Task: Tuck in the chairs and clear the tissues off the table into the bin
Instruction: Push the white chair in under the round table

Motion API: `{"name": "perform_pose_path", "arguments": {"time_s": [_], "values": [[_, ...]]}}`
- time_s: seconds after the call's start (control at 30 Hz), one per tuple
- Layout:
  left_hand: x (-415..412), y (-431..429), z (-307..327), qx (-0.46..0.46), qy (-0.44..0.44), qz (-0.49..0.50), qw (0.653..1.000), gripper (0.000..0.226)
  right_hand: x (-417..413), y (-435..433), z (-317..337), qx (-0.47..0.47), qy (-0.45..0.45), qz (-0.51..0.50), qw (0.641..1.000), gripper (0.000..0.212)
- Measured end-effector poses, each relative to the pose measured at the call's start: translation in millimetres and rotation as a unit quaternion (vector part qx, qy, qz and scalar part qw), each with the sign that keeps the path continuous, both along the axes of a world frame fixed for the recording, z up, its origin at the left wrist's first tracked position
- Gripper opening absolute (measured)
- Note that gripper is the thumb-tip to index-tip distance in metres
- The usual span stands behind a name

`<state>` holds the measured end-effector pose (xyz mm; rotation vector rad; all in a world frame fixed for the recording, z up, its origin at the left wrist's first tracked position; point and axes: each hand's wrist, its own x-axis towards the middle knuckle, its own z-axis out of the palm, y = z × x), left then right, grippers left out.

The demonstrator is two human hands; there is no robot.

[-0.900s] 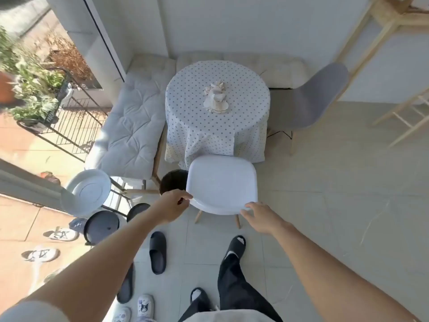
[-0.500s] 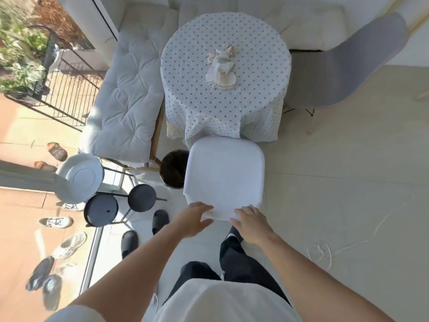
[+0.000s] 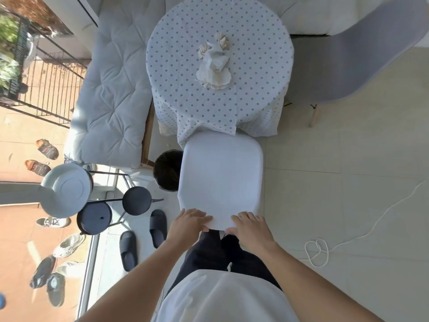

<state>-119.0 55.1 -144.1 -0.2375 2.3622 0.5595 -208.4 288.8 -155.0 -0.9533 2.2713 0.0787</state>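
Note:
A white chair (image 3: 220, 173) stands in front of me with its far edge touching the hanging cloth of the round dotted table (image 3: 255, 73). My left hand (image 3: 188, 225) and my right hand (image 3: 250, 226) both grip the near top edge of the chair's back. A heap of crumpled white tissues (image 3: 214, 63) lies in the middle of the tabletop. A dark round bin (image 3: 166, 169) sits on the floor just left of the white chair, partly hidden by it. A grey chair (image 3: 352, 59) stands at the table's right side, angled away.
A cushioned bench (image 3: 111, 89) runs along the table's left and back. Black stools and a pale round tray (image 3: 66, 189) stand at the left by the glass door. Dark slippers (image 3: 142, 238) lie on the floor near my legs. A white cord (image 3: 325, 247) loops on the tiles at right.
I have stepped closer and the white chair has slid toward the table, its far edge now meeting the cloth. Both hands have moved from its sides to the near edge.

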Motion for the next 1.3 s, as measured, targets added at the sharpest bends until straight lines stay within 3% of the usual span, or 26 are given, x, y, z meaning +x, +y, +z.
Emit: {"name": "perform_pose_path", "arguments": {"time_s": [0.2, 0.5, 0.8, 1.3], "values": [[-51.7, -11.8, 0.9, 0.018, 0.02, 0.011, 1.0, 0.043, -35.2, -13.9, 1.0, -0.002, 0.052, -0.049, 0.997, 0.057], [-123.3, -36.1, -5.3, 0.025, 0.04, 0.018, 0.999, 0.041, -97.1, -47.6, 8.6, 0.031, 0.05, -0.123, 0.991, 0.067], [-173.8, -55.2, 1.3, 0.01, 0.064, 0.025, 0.998, 0.04, -135.3, -75.3, 7.7, 0.028, 0.054, -0.185, 0.981, 0.042], [-201.7, -61.9, -2.3, -0.012, 0.055, 0.106, 0.993, 0.034, -157.8, -99.0, 6.8, 0.041, 0.045, -0.223, 0.973, 0.034]]}}
